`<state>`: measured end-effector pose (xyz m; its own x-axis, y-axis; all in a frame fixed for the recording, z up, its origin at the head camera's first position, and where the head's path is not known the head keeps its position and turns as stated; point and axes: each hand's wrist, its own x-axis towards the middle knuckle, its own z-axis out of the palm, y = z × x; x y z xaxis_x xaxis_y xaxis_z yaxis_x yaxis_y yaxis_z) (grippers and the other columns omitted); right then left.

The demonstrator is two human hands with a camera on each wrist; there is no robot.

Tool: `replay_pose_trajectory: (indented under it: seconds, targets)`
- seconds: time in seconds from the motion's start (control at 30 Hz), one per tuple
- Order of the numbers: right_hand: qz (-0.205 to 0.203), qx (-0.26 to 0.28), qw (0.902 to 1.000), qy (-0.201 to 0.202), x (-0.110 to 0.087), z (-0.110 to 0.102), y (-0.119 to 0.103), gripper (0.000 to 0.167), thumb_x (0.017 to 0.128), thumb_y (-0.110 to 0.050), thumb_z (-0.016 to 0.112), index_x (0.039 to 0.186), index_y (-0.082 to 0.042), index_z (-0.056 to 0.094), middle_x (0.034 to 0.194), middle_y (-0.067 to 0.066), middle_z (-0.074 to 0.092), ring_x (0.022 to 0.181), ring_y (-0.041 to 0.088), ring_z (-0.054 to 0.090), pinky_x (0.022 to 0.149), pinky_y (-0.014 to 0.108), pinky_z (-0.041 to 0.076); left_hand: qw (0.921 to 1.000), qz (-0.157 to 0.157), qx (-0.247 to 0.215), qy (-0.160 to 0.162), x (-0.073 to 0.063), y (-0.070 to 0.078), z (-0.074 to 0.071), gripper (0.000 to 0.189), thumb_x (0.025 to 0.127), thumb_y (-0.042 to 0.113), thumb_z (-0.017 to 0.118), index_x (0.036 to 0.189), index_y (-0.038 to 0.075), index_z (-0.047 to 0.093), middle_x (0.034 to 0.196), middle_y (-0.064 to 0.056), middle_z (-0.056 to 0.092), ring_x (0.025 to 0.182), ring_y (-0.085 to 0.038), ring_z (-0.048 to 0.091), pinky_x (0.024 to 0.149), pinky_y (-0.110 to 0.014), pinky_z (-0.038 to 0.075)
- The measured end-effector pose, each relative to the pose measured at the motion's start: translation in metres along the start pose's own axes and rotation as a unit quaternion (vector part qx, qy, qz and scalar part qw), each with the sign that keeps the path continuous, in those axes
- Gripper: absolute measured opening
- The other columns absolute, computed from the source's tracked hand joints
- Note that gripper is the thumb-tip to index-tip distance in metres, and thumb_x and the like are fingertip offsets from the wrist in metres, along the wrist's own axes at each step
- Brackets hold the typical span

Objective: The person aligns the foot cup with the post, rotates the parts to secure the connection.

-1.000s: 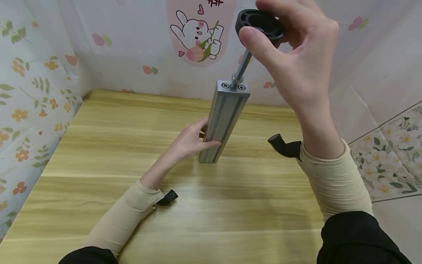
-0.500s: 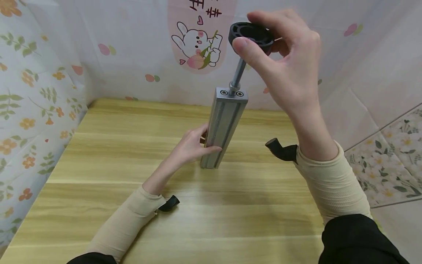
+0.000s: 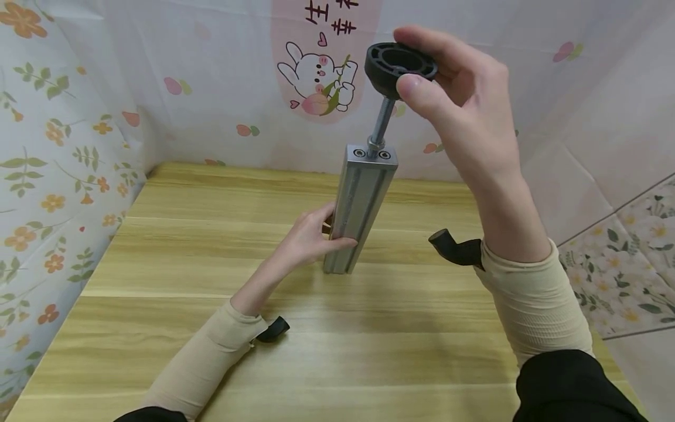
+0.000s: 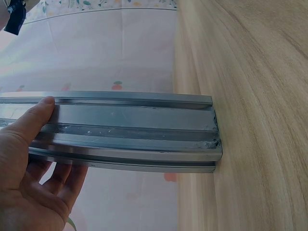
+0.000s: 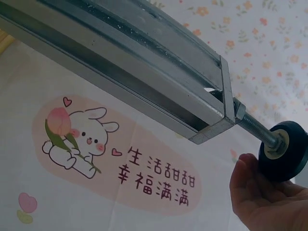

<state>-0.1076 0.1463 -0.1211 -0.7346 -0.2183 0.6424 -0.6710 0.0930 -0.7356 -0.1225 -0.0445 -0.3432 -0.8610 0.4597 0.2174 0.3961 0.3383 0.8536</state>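
An aluminium profile (image 3: 358, 202) stands upright on the table, its lower end against the wood in the left wrist view. On its top is an end plate (image 3: 372, 157) with two screws. From the plate rises a threaded rod (image 3: 384, 120) with a nut (image 5: 239, 111) close to the plate. The rod carries a round black levelling foot (image 3: 381, 75). My left hand (image 3: 306, 239) grips the profile low down, thumb across the near face and fingers behind. My right hand (image 3: 474, 105) pinches the rim of the levelling foot between thumb and fingers.
The wooden table (image 3: 211, 234) ends at a back edge against a printed cloth (image 3: 200, 117). Floral cloth (image 3: 53, 193) hangs on the left. A black curved piece sticks out of each sleeve: the left one (image 3: 273, 330) low over the table, the right one (image 3: 456, 249) higher.
The view has tipped up slightly, so everything sits lower in it. My right thumb has shifted rightward along the levelling foot's rim. My left hand keeps its grip on the profile.
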Motion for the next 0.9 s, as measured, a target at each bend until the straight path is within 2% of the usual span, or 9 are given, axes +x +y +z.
replay_pose_trajectory:
  seconds: [0.07, 0.13, 0.23, 0.37, 0.47, 0.57, 0.67, 0.77, 0.9]
  targets:
    - [-0.009, 0.005, 0.9999, -0.002, -0.001, 0.0, 0.001, 0.048, 0.085, -0.015, 0.068, 0.132, -0.001, 0.068, 0.125, 0.015, 0.068, 0.111, 0.027, 0.064, 0.097, 0.023, 0.049, 1.0, 0.002, 0.0, 0.0, 0.0, 0.0, 0.001, 0.058, 0.085, 0.023, 0.085, 0.135, 0.01, 0.059, 0.114, -0.01, 0.074, 0.098, -0.025, 0.073, 0.08, -0.034, 0.061]
    - [0.0, 0.022, 0.9997, 0.003, -0.002, 0.002, 0.002, 0.049, 0.085, -0.015, 0.069, 0.132, -0.002, 0.068, 0.125, 0.014, 0.067, 0.111, 0.027, 0.064, 0.096, 0.023, 0.049, 1.0, 0.001, -0.001, -0.001, 0.0, 0.0, 0.001, 0.057, 0.085, 0.023, 0.084, 0.135, 0.01, 0.059, 0.114, -0.01, 0.074, 0.097, -0.025, 0.073, 0.08, -0.034, 0.061]
    - [-0.014, 0.018, 0.9997, 0.01, -0.004, 0.004, 0.005, 0.049, 0.086, -0.015, 0.07, 0.133, -0.002, 0.067, 0.126, 0.014, 0.067, 0.113, 0.028, 0.064, 0.099, 0.024, 0.05, 1.0, -0.002, -0.003, -0.001, -0.001, 0.0, 0.002, 0.056, 0.085, 0.023, 0.084, 0.134, 0.01, 0.06, 0.113, -0.01, 0.075, 0.097, -0.025, 0.073, 0.079, -0.033, 0.061]
    - [-0.002, 0.027, 0.999, 0.036, -0.005, 0.008, 0.007, 0.052, 0.083, -0.013, 0.076, 0.133, -0.001, 0.066, 0.124, 0.011, 0.068, 0.116, 0.027, 0.062, 0.103, 0.029, 0.05, 1.0, -0.001, 0.001, 0.001, -0.001, 0.0, 0.001, 0.054, 0.085, 0.022, 0.084, 0.132, 0.01, 0.061, 0.113, -0.01, 0.075, 0.096, -0.025, 0.073, 0.079, -0.034, 0.061]
    - [0.021, 0.043, 0.9969, 0.062, -0.006, 0.011, 0.006, 0.055, 0.08, -0.013, 0.083, 0.131, -0.001, 0.067, 0.122, 0.01, 0.069, 0.114, 0.026, 0.063, 0.101, 0.03, 0.051, 1.0, -0.002, 0.004, -0.001, -0.001, 0.001, 0.001, 0.055, 0.085, 0.023, 0.084, 0.132, 0.01, 0.061, 0.113, -0.01, 0.075, 0.097, -0.025, 0.073, 0.079, -0.034, 0.061]
    - [0.024, 0.04, 0.9957, 0.08, -0.006, 0.014, 0.005, 0.054, 0.079, -0.012, 0.085, 0.129, -0.002, 0.068, 0.12, 0.01, 0.069, 0.112, 0.026, 0.064, 0.098, 0.029, 0.052, 1.0, -0.004, 0.005, -0.004, 0.0, 0.001, 0.001, 0.056, 0.085, 0.023, 0.084, 0.134, 0.01, 0.06, 0.113, -0.01, 0.075, 0.097, -0.025, 0.073, 0.079, -0.034, 0.061]
    - [0.031, 0.053, 0.9939, 0.091, -0.005, 0.018, 0.005, 0.051, 0.078, -0.008, 0.083, 0.126, -0.002, 0.068, 0.117, 0.01, 0.069, 0.109, 0.025, 0.064, 0.099, 0.03, 0.052, 1.0, -0.004, 0.005, -0.005, 0.0, 0.001, 0.001, 0.057, 0.085, 0.023, 0.084, 0.135, 0.01, 0.06, 0.114, -0.01, 0.075, 0.098, -0.025, 0.073, 0.08, -0.034, 0.061]
    - [0.04, 0.095, 0.9901, 0.096, -0.004, 0.024, 0.005, 0.048, 0.078, -0.003, 0.079, 0.123, -0.002, 0.067, 0.113, 0.01, 0.068, 0.105, 0.025, 0.063, 0.096, 0.03, 0.053, 1.0, -0.006, 0.006, -0.004, -0.001, 0.001, 0.001, 0.058, 0.085, 0.024, 0.084, 0.135, 0.01, 0.06, 0.116, -0.011, 0.075, 0.099, -0.026, 0.073, 0.08, -0.035, 0.061]
    - [0.031, 0.138, 0.9865, 0.082, -0.004, 0.027, 0.01, 0.043, 0.08, -0.003, 0.073, 0.123, -0.003, 0.064, 0.114, 0.013, 0.064, 0.103, 0.025, 0.061, 0.088, 0.028, 0.052, 0.9999, -0.011, 0.006, -0.003, -0.002, 0.002, 0.001, 0.058, 0.085, 0.024, 0.084, 0.135, 0.009, 0.06, 0.116, -0.011, 0.074, 0.099, -0.026, 0.073, 0.081, -0.035, 0.061]
